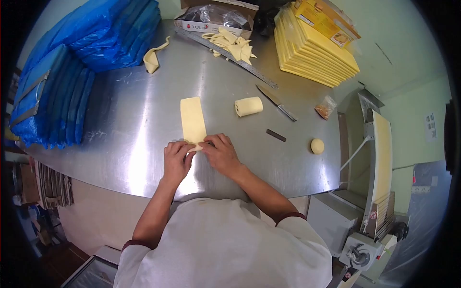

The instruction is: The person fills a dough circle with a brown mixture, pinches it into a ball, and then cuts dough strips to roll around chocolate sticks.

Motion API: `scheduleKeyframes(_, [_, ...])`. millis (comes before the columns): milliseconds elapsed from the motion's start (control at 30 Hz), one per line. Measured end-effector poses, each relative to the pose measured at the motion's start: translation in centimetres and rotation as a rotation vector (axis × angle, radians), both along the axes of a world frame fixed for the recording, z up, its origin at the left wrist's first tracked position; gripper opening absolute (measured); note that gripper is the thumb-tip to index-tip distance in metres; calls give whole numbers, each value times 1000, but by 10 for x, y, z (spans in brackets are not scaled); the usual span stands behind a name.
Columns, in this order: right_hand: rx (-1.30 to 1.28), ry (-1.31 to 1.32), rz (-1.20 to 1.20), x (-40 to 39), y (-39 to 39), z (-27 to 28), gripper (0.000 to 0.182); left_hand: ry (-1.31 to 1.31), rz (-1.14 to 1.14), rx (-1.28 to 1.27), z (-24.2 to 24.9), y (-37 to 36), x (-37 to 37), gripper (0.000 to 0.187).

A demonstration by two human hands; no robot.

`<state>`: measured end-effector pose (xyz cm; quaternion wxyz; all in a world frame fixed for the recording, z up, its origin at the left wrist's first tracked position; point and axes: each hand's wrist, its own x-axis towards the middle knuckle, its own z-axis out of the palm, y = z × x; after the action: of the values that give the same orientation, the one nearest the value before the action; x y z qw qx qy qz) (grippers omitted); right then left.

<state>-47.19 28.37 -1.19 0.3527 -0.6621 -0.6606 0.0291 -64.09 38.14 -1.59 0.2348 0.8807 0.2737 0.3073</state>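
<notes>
A flat rectangular strip of pale dough (193,117) lies lengthwise before me on the metal table. Its near end is folded over, and the fingers of both hands press on that fold. My left hand (177,157) pinches the left corner, while my right hand (220,152) grips the right corner with bent fingers. Whether anything is tucked inside the fold is hidden by my fingers. To the right rests a rolled piece of dough (248,106) with dark spots at its open end. A short dark brown stick (276,135) lies closer to my right hand.
A knife (277,102) and a long metal ruler (228,55) lie farther off. Dough scraps (232,45) are heaped by a box (216,24). A dough ball (317,146) sits right. Blue-wrapped stacks (110,36) stand left, yellow stacked sheets (314,50) at the back right.
</notes>
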Motion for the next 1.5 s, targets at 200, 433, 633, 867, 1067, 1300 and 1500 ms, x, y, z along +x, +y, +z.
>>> scheduleKeyframes(200, [-20,-39,36,7,-2,-1,28,-15,22,-52,1,0,-1,26])
scheduleKeyframes(433, [-39,-30,48,13,6,0,26,-15,-29,-8,3,13,-6,26])
scheduleKeyframes(633, [-19,-2,10,14,13,-2,22,-55,22,-63,4,19,-4,18])
scheduleKeyframes(867, [2,25,-41,17,19,0,16,-41,90,-123,0,22,0,15])
scheduleKeyframes(1067, [9,-7,-90,17,22,-1,22,-130,123,-111,-1,23,8,11])
scheduleKeyframes(1300, [36,-32,8,14,19,2,27,-54,108,-195,-2,27,7,15])
scheduleKeyframes(1500, [-4,-40,-1,17,24,2,26,-64,-7,-101,5,27,3,25])
